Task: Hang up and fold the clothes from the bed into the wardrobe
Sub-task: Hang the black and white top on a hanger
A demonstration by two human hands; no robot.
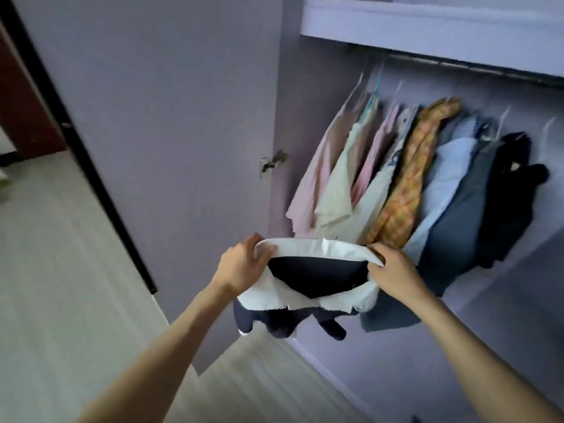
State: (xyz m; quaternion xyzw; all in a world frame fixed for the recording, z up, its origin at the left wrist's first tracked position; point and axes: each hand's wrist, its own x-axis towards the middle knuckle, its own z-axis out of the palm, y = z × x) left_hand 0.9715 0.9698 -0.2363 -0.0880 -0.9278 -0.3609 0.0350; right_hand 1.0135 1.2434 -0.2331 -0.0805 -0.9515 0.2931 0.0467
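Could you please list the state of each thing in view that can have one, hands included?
left hand: grips the white collar at its left end.
right hand: grips the white collar at its right end.
dark garment: held up by its collar, neck stretched open, not on the rail.
wardrobe door: open.
hanging clothes: on hangers on the rail.

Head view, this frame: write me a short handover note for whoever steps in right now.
Left hand and right hand: each grips one side of the white collar of a navy garment, held open before the wardrobe.
Rail: hung clothes already crowd it, pink through black.
No hanger shows in the held garment.
Left: hang or fold this one. The bed is out of view.
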